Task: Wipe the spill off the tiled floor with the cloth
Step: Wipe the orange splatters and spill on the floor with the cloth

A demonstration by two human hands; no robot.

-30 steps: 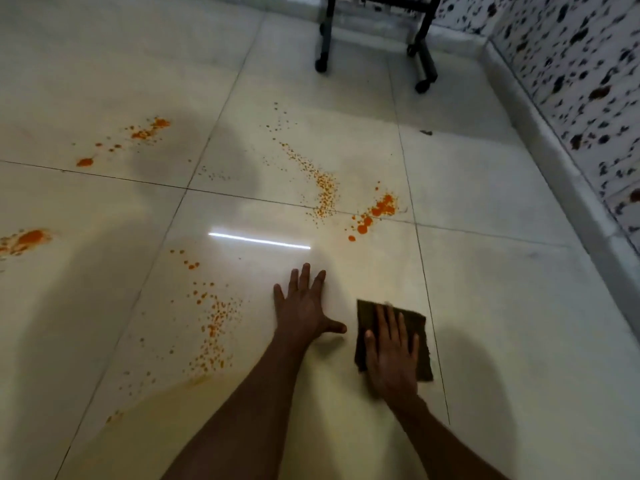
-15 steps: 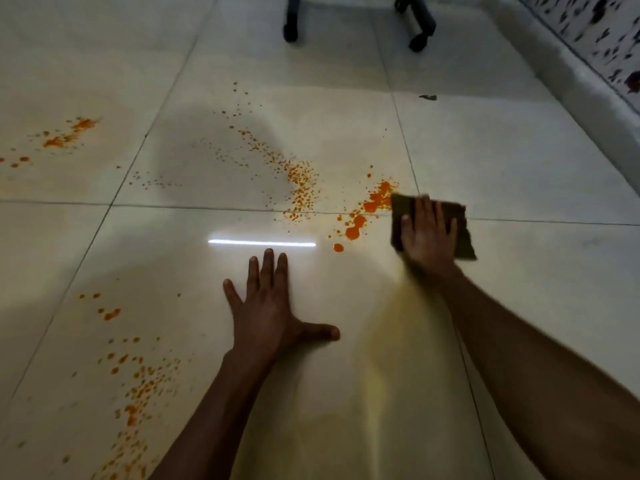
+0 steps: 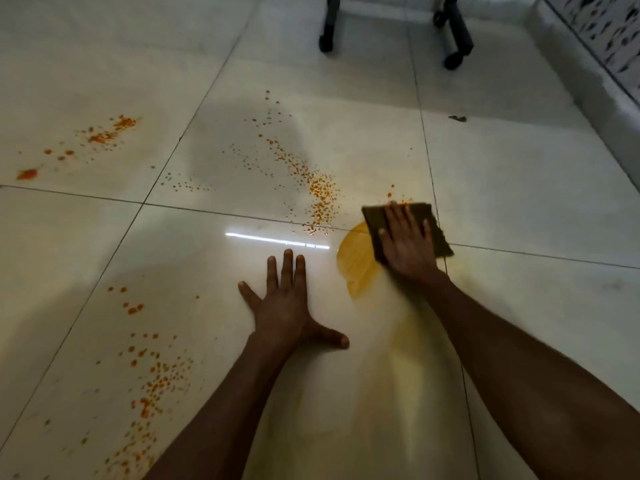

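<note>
I'm looking down at an indoor room, likely a home or small office: large glossy cream floor tiles (image 3: 502, 174) with thin grout lines, a raised skirting (image 3: 588, 95) under a dark-speckled wall (image 3: 609, 36), and 2 black castor legs (image 3: 457, 36) of a rolling chair or stand.

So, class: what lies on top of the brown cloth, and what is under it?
The right hand presses flat on the cloth. Around its edges show floor tile, orange drops and a yellow smear. Whatever lies directly beneath is covered.
</note>
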